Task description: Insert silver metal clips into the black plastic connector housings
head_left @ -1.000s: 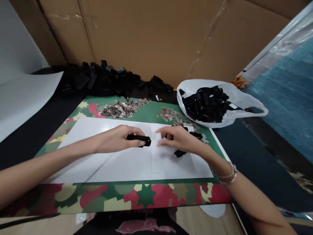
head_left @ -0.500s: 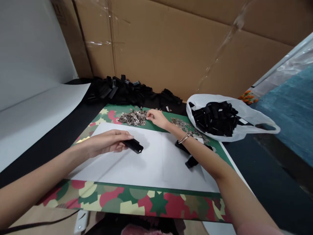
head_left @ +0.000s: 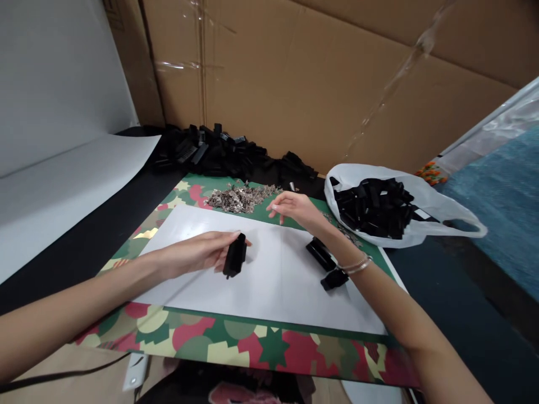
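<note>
My left hand is closed around a black plastic housing, held above a white sheet with its long side nearly upright. Its thumb lies along the top end. My right hand hovers over the sheet's far edge, just right of a heap of small metal clips. The fingers of that hand are loosely bent and apart, and nothing shows between them. Beneath the right forearm, two black plastic pieces, one long and one short, lie on the sheet.
A white plastic bag full of black parts stands at the right. More black parts are piled along the cardboard wall. Scattered metal pieces lie near the bag. A patterned board supports the sheet.
My right hand has moved right, away from the metal heap, and its fingers have loosened. My left hand has turned the black housing from pointing right to nearly upright. The view has shifted slightly.
</note>
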The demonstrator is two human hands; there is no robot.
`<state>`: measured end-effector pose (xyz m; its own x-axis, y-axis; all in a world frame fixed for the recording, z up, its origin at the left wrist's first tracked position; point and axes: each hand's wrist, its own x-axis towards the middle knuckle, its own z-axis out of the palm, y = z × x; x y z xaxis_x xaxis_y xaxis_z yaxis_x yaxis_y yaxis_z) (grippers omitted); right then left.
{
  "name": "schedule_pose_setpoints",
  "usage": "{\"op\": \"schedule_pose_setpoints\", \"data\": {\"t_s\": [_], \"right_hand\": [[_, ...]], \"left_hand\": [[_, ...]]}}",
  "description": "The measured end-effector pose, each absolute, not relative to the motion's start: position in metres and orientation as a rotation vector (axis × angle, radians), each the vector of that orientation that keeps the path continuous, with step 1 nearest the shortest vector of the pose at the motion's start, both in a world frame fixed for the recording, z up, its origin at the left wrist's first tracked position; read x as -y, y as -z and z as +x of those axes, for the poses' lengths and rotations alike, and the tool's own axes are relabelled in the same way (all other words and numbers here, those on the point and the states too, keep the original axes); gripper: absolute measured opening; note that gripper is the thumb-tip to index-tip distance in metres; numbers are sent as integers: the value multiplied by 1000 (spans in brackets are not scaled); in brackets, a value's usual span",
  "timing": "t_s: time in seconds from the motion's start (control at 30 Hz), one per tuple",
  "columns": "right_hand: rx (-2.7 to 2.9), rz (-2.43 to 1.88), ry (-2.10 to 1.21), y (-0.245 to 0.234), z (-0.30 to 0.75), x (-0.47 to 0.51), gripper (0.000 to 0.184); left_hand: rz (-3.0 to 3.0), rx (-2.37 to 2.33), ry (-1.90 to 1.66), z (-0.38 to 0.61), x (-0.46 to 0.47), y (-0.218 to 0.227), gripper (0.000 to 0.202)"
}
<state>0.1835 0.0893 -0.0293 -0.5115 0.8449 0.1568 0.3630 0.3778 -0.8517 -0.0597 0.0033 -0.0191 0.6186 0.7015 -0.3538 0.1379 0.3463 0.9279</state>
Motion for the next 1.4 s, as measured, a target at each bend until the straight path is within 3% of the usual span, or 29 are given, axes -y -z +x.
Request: {"op": "schedule_pose_setpoints", "data": {"t_s": [0.17, 0.4, 1.03, 1.2, 1.4], "right_hand": [[1843, -871, -1387, 14, 188, -13, 13], [2082, -989, -923, 17, 190, 30, 30], [2022, -1042, -919, 21, 190, 29, 31], [1984, -1095, -1062, 23, 185, 29, 27], [1775, -1083, -1556, 26, 191, 21, 29]], "left_hand": [[1080, -937, -342, -38, 10, 8, 50], [1239, -1015, -160, -18, 9, 0, 46], [1304, -960, -213, -11, 14, 10, 43], [1311, -921, -215, -9, 17, 16, 48], [1265, -876, -188, -11, 17, 13, 48]]}}
